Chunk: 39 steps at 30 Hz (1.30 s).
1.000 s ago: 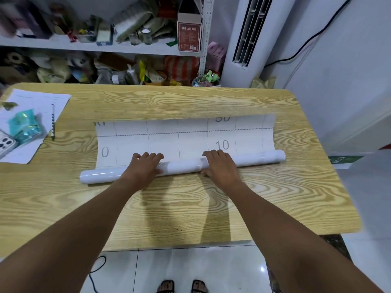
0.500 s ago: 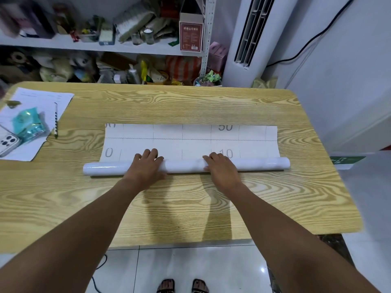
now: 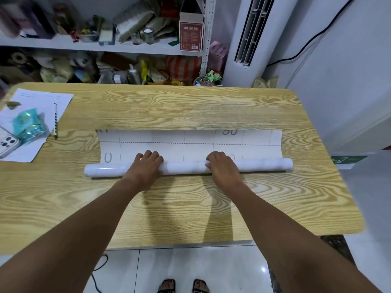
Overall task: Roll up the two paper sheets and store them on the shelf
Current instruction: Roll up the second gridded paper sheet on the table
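While both palms bear down on it, the roll (image 3: pixel 188 168) lies as a long, glossy white tube across the middle of the table (image 3: pixel 190 106), its left end a little nearer to me than its right. My left hand (image 3: pixel 146 169) covers it left of centre, fingers bent over the top of the tube with the tips tucked on its far side. My right hand (image 3: pixel 223 169) grips it the same way right of centre, knuckles arched, thumb hidden. Beyond the tube, the unrolled part of the paper sheet (image 3: pixel 190 142) lies flat, matte and pale. It is ruled with thin grey grid lines and 1 fine wavy line, and printed with a large 0 and a 50. I cannot tell whether the tube holds 1 sheet or 2.

The tabletop is yellow laminate with bold, swirling wood grain and rounded corners. At its far left, a flat white document (image 3: pixel 42 98) carries a crinkly teal packet (image 3: pixel 28 124), a slim pen (image 3: pixel 55 121) and a phone (image 3: pixel 8 142) lying camera side up. Behind the table, the pale metal shelf (image 3: pixel 84 46) is crammed with boxes, jars and bags.
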Tool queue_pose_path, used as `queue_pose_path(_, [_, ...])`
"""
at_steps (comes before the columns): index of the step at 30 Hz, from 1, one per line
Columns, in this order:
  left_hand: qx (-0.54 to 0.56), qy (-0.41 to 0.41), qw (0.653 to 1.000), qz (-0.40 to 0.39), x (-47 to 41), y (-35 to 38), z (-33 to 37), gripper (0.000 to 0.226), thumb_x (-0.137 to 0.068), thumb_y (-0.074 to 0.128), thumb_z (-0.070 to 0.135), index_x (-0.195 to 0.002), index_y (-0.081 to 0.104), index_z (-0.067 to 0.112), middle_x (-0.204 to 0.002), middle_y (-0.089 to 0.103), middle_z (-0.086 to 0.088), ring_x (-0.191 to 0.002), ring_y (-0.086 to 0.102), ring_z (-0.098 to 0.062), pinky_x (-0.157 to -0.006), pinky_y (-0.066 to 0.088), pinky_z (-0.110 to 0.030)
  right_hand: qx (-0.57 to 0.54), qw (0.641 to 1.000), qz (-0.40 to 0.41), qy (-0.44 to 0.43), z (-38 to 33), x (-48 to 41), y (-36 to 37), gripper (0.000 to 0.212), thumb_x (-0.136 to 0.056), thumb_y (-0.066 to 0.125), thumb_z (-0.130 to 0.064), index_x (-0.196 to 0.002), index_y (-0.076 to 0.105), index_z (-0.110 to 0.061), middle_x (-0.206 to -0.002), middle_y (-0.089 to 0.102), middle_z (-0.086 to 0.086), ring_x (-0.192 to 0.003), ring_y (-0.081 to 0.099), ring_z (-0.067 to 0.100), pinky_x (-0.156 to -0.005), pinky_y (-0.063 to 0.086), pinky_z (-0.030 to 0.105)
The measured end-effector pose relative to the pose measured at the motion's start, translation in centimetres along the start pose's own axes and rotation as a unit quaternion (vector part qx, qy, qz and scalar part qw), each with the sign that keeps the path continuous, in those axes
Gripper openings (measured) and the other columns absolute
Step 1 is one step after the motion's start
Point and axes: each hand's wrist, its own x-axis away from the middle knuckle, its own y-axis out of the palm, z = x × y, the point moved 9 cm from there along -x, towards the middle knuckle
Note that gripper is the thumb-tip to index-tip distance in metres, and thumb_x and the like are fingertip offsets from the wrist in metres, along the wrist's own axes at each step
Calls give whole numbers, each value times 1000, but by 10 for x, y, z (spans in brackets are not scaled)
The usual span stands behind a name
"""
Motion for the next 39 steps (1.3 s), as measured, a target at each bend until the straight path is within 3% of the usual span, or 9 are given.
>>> queue_pose_path(6, [-23,-4,1000,-2,-2,2,-2,32,-98,34,28,-125,43,14,-123,41,-7,-114,37,-26,-94,30,-36,75,997,2,-13,3,1,3,31,-86,62,-31,-102,61,-5,-100,59,13,-85,56,31,-72,48,41])
queue_pose_path(12, [6,4,1000,17,1,1,0,35,-98,33,20,-131,37,11,-122,44,-9,-112,39,-29,-92,31,-38,44,998,-43,-6,5,0,9,60,-82,65,-36,-129,47,-4,-115,56,13,-100,53,31,-85,45,41])
queue_pose_path(16, [29,-2,999,42,3,-1,-1,23,-96,37,12,-115,46,7,-109,52,-12,-99,44,-32,-86,32,-38,15,999,-35,-8,3,-3,6,42,-84,66,-23,-119,51,-4,-111,54,13,-93,53,31,-80,43,38])
queue_pose_path(19, [41,-10,998,36,2,1,-4,21,-98,34,17,-113,46,9,-110,53,-10,-101,44,-30,-88,30,-36,30,998,-50,-6,4,-3,8,31,-90,58,-22,-116,51,-7,-116,51,12,-89,50,31,-78,41,38])
queue_pose_path(23, [51,-23,998,23,1,0,-7,42,-93,43,42,-122,48,12,-122,49,-9,-112,43,-28,-95,29,-37,9,998,-67,-1,6,-5,8,34,-94,51,-27,-123,50,-8,-128,45,11,-94,51,32,-84,39,39])
queue_pose_path(26, [28,-10,1000,11,2,-1,-7,53,-86,52,49,-125,48,13,-124,43,-9,-114,38,-28,-95,28,-37,16,997,-69,0,6,-4,8,35,-97,45,-28,-124,51,-8,-130,44,10,-103,47,33,-86,38,39])
queue_pose_path(30, [1,-4,1000,-9,3,4,-4,55,-84,57,46,-127,46,14,-121,41,-9,-113,36,-28,-94,28,-37,53,996,-66,-9,4,-4,7,33,-99,38,-26,-123,53,-8,-127,46,9,-107,41,32,-86,35,38])
queue_pose_path(35, [15,-24,999,-25,1,5,-6,64,-86,54,45,-138,30,16,-129,41,-7,-121,35,-25,-100,27,-36,49,996,-74,-5,3,-6,8,34,-101,32,-24,-130,46,-12,-126,47,7,-108,42,29,-87,34,36])
queue_pose_path(39, [34,-18,999,-9,2,-1,-6,51,-89,50,42,-130,37,14,-125,47,-6,-118,40,-25,-98,27,-36,29,997,-71,7,4,-7,6,37,-100,34,-27,-134,40,-12,-129,46,9,-108,45,29,-90,35,37])
